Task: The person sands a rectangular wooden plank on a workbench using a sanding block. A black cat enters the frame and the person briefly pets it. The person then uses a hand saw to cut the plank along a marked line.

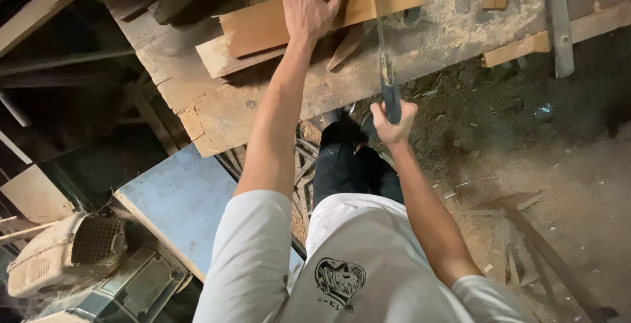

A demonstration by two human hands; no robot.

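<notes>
We are sawing — our left hand (309, 4) lies flat on the board (315, 11), fingers spread wide and pressing it down against the worktop (263, 99), while our right hand (392, 120) has its fingers wrapped tight round the dark handle of the saw (384, 67). The board is a reddish plank lying across the far part of the worktop, on top of a paler offcut (220, 60), with the blade running up from the handle and meeting the board just to the right of our left hand. Sawdust (460, 14) lies thick on the worktop to the right of the cut, and more scraps of wood rest beyond it. How deep the blade sits in the board we cannot tell, as the far end of the cut runs out of view at the top edge. We judge the step in hand to be the cutting stroke itself — the board is pinned, the saw is in line. The next move, as we read it, calls for a steady draw along the same line, firm weight from the left hand so the board does not shift, and the left fingers kept off the blade, which passes near them.
</notes>
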